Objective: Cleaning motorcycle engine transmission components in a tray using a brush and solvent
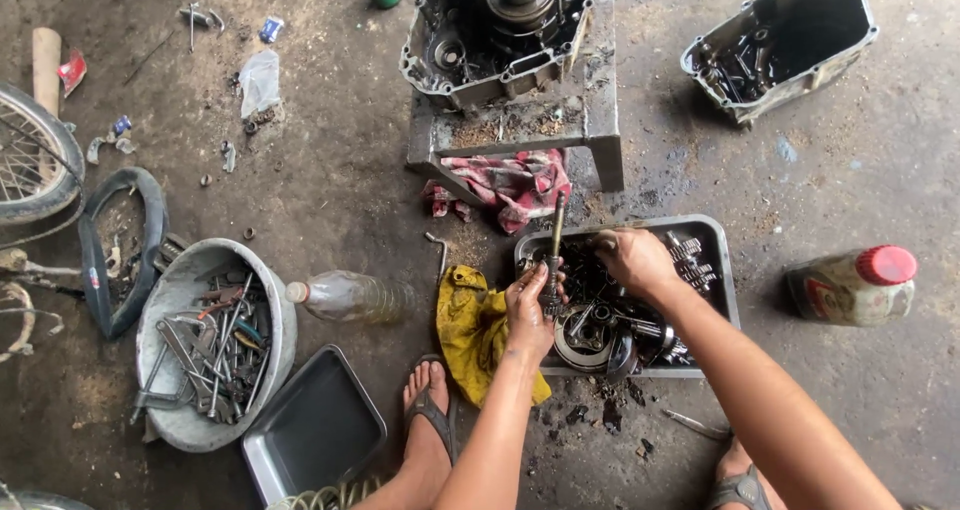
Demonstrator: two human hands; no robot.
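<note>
**Hands in the parts tray**

The left hand point(527, 310) is closed around a long metal shaft point(555, 250), holding it upright over the near-left corner of a grey metal tray point(722, 260) full of oily gears and engine parts. The right hand point(632, 258) reaches down into the tray's far side, fingers curled among the parts; whether it grips anything I cannot tell. A yellow rag point(470, 320) lies just left of the tray. Beyond it, an opened engine case point(490, 30) sits on a small metal stand point(600, 110). A round basin of tools point(215, 340) stands well to the left.
</note>
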